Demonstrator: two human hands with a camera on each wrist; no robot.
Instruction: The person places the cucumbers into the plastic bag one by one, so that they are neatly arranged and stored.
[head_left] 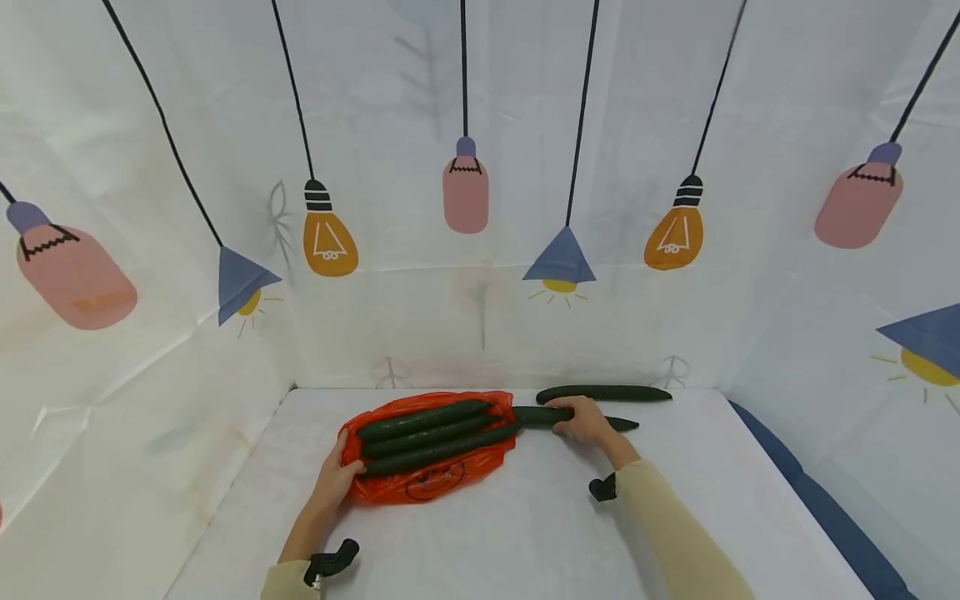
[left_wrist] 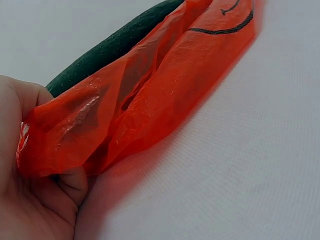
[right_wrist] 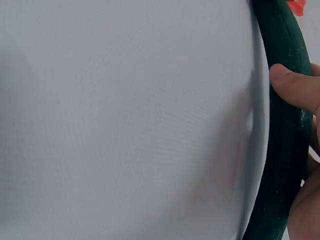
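Observation:
An orange-red plastic bag (head_left: 431, 483) with a black line drawing lies on the table, three dark green cucumbers (head_left: 431, 435) showing side by side in its opening. My left hand (head_left: 337, 473) grips the bag's left end. The left wrist view shows the fingers curled under the plastic, near one cucumber's (left_wrist: 107, 52) end. To the right of the bag, my right hand (head_left: 587, 422) holds another cucumber (head_left: 538, 416) around its middle, and its left end is right at the bag's edge. The thumb (right_wrist: 292, 86) lies across that cucumber in the right wrist view.
One more cucumber (head_left: 603, 392) lies along the table's back edge, just behind the right hand. White sheets (head_left: 480, 325) printed with lamps surround the white table (head_left: 525, 533). Something blue (head_left: 817, 500) runs beside the table's right edge.

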